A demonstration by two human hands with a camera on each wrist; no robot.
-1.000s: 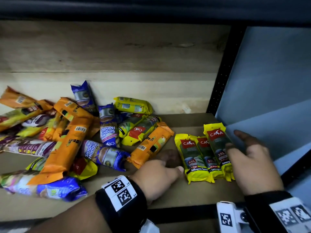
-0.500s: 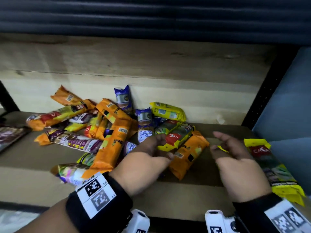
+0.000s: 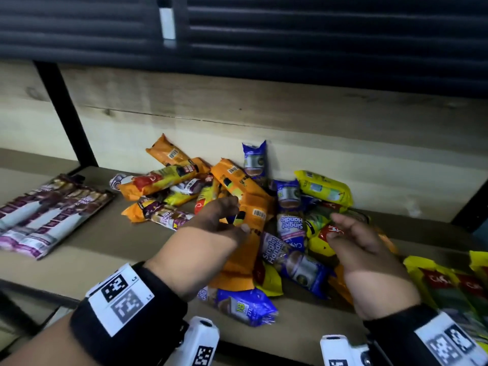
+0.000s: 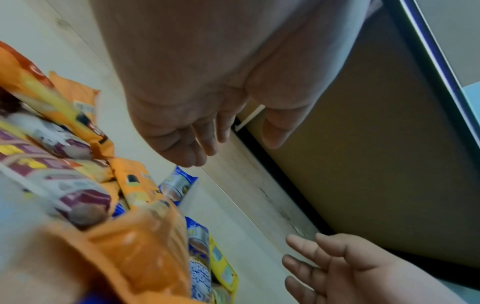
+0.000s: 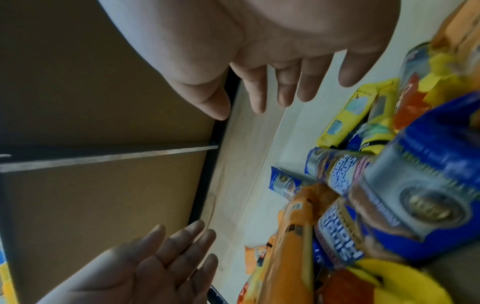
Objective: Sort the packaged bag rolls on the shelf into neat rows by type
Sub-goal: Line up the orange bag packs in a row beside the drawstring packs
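The shelf (image 3: 111,249) carries a loose pile of packs (image 3: 237,212) against its pale back wall, and everything else sits around that pile. To the pile's left, well apart, a row of purple packs (image 3: 50,212) lies side by side. To its right, at the picture's edge, a row of yellow packs (image 3: 449,283) lies flat, just beside the pile's fringe.

In the pile, a long orange pack (image 3: 248,233) slants across the middle, with a blue pack (image 3: 295,262) beside it and another blue pack (image 3: 243,305) at the pile's near edge. A yellow pack (image 3: 323,188) rests at the pile's back right.

The left hand (image 3: 208,241) hovers over the orange pack, fingers spread and lightly bent, holding nothing. The right hand (image 3: 361,249) hangs over the pile's right side, fingers apart and nearly straight above a yellow-and-red pack (image 3: 320,233); whether they touch it cannot be told.
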